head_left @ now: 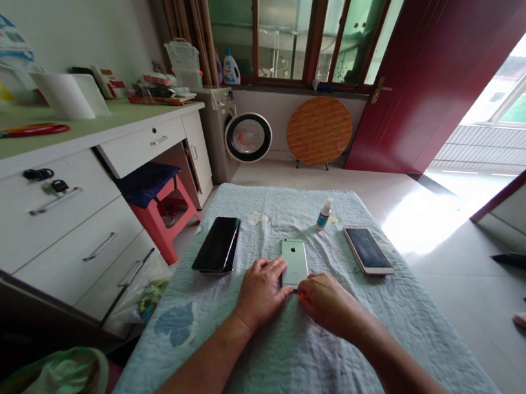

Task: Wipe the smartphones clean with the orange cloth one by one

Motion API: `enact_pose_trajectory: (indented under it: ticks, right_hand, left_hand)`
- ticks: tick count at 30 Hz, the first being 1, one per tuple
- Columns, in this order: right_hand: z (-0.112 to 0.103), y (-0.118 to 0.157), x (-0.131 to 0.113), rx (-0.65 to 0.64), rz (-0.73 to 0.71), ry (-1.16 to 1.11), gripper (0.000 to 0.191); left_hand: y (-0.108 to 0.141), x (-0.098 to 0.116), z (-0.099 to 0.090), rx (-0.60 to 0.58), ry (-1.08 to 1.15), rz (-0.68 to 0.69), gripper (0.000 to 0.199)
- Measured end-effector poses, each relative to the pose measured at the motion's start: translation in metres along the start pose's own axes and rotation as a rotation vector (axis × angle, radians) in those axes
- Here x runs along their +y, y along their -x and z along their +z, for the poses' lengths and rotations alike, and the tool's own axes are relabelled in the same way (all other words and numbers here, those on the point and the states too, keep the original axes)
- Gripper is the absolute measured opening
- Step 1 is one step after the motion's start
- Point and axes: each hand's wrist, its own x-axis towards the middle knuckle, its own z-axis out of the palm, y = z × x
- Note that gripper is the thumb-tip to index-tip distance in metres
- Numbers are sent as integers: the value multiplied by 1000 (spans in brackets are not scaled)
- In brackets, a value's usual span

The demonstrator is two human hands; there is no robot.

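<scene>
A silvery smartphone (295,259) lies on the quilted cloth, its back with an apple logo facing up. My left hand (259,289) holds it at the left side, fingertips on the edge and back, thumb by the lower end. My right hand (325,300) is closed at the phone's bottom edge; anything between its fingers is hidden. Beyond the hands stands a small spray bottle (324,214) with a blue label. A pale-framed phone (368,250) lies screen up to the right. On the left is a larger dark glossy device (219,243) with something under it.
The light blue quilted cloth (288,376) covers the surface beneath. A white desk (69,211) and a red stool (161,218) stand at left, a waste bin (102,369) at lower left. Behind are a washing machine (223,131) with its door ajar and a round wooden board (319,129).
</scene>
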Motion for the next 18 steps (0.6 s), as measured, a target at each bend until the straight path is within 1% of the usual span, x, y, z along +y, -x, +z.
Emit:
enact_pose_trajectory:
  ticks: [7,14,18]
  right_hand:
    - [0,-1,0,-12,4,-15,26]
    - [12,-5,-5,68,-3,-37,26]
    - [17,-8,-12,102,-40,-68,25]
  left_hand:
    - [-1,-1,0,2,8,5,53]
    - [-1,1,-2,0,24,-2,49]
    - [-3,3,-5,-16,17,-18,39]
